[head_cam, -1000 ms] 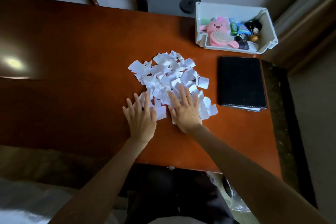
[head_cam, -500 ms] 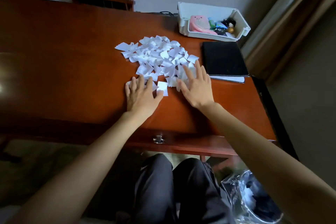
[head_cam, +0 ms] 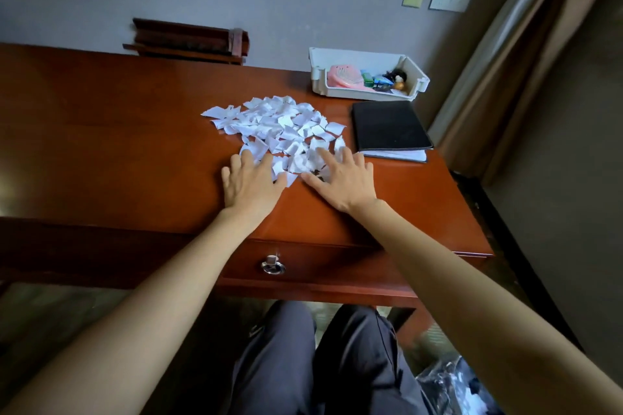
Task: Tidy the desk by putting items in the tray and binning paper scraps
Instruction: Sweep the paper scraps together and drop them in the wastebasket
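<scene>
The paper scraps (head_cam: 279,135) lie on the bench (head_cam: 111,145) at 12 o'clock from both hands, the pile stretching from 10 to 4 o'clock. The left hand (head_cam: 251,184) and right hand (head_cam: 340,180) lie flat and spread, holding nothing, fingertips on the near edge. Compared with before, the hands sit further apart, about equally near the pile.

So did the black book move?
No. The black book still lies right in front of the white tray; only the camera shifted.
</scene>
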Demonstrator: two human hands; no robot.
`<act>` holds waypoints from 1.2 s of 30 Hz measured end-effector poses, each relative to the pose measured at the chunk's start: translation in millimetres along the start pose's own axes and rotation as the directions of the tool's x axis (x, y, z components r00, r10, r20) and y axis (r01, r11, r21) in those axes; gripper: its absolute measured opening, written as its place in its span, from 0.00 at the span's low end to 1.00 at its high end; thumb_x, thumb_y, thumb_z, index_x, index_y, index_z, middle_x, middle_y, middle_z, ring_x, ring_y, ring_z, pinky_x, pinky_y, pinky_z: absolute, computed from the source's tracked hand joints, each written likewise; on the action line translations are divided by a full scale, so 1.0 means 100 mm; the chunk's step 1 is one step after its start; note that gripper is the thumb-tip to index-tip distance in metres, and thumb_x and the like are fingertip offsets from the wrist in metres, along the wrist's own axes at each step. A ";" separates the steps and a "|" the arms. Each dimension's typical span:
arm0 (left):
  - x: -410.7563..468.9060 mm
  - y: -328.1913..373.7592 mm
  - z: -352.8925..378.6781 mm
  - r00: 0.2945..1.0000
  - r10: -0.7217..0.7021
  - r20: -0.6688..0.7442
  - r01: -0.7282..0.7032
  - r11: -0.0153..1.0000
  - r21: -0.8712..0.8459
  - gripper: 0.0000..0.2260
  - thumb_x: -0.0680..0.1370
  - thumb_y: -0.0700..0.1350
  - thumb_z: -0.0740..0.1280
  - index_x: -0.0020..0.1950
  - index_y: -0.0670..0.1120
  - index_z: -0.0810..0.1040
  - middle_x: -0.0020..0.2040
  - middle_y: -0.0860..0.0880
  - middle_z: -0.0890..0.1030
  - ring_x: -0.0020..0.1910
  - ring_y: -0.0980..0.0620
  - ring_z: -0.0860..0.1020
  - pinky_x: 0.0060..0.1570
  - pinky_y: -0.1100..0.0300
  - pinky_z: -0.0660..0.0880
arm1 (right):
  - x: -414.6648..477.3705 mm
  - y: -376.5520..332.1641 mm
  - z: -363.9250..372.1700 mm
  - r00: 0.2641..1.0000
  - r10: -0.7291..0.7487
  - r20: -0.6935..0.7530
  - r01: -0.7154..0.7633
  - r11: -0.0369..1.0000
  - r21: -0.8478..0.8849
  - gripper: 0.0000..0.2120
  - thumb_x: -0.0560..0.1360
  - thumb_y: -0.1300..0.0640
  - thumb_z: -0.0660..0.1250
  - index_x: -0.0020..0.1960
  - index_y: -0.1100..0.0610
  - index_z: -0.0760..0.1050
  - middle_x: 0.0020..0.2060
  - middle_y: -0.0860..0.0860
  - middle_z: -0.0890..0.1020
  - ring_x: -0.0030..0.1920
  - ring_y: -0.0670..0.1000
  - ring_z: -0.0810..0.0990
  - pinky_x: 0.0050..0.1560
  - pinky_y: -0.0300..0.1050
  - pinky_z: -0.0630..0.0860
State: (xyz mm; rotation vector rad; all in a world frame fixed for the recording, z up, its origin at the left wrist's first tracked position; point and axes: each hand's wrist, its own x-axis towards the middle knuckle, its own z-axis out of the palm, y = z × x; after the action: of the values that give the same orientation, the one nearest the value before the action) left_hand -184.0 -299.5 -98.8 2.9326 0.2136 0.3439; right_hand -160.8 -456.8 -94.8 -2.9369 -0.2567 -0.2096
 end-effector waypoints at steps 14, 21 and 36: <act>0.22 0.07 -0.01 0.992 -0.019 -0.125 -0.005 0.981 -0.193 0.15 0.81 0.35 0.57 0.67 0.39 0.69 0.62 0.39 0.74 0.58 0.38 0.76 0.51 0.52 0.75 | 0.08 0.00 -0.10 0.989 -0.035 -0.142 0.040 0.999 0.030 0.16 0.78 0.67 0.56 0.65 0.62 0.65 0.62 0.59 0.71 0.57 0.59 0.75 0.48 0.47 0.73; 0.40 0.28 -0.22 0.979 -0.045 -0.197 -0.073 0.832 -0.549 0.12 0.80 0.36 0.60 0.63 0.36 0.73 0.57 0.38 0.77 0.56 0.42 0.77 0.49 0.57 0.73 | 0.31 0.12 -0.29 0.931 0.324 -0.168 -0.222 0.868 0.443 0.14 0.76 0.70 0.61 0.61 0.65 0.68 0.58 0.60 0.76 0.57 0.59 0.77 0.55 0.48 0.73; 0.04 1.52 -0.51 0.978 0.047 -0.204 -0.194 0.568 -0.800 0.09 0.79 0.37 0.60 0.57 0.39 0.75 0.56 0.39 0.79 0.57 0.41 0.75 0.44 0.59 0.70 | -0.31 0.80 -0.99 0.816 0.439 -0.376 -0.091 0.740 0.666 0.10 0.75 0.70 0.58 0.55 0.68 0.72 0.42 0.58 0.75 0.39 0.52 0.69 0.30 0.37 0.62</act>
State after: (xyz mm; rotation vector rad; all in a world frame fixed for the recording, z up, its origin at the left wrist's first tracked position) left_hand -174.2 -438.1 -19.6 1.9761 -0.1198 0.5278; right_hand -188.7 -558.7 -17.0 -2.1061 0.1755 -0.7021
